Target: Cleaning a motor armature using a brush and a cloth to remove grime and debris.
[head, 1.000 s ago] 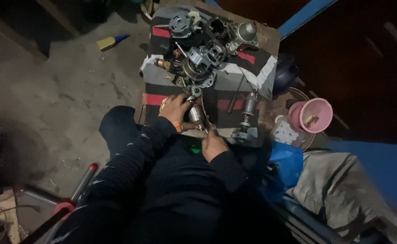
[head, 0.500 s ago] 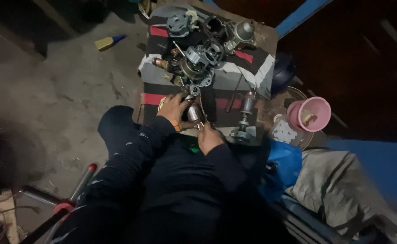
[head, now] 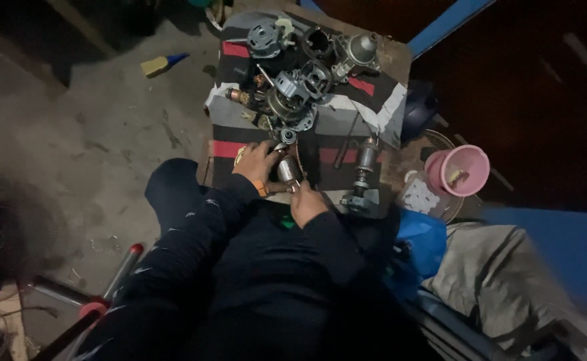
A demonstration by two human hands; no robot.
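Observation:
I look down at a small low table (head: 393, 73) covered by a black cloth with red and white stripes. My left hand (head: 256, 162) grips a metal motor rotor (head: 286, 168) at the table's near edge. My right hand (head: 307, 202) closes on the rotor's near end, just below the left hand. Both arms are in dark sleeves. An orange band shows at my left wrist. What the right fingers pinch is hidden.
A heap of motor housings and metal parts (head: 293, 93) fills the table's far half. Another rotor (head: 363, 160) stands to the right. A pink plastic bowl (head: 457, 170), a blue bag (head: 423, 241) and grey fabric (head: 527, 294) lie right. Bare concrete floor (head: 106, 134) lies left.
Both hands stay on the rotor with only slight shifts. The view has drifted a little, nothing else on the table has moved.

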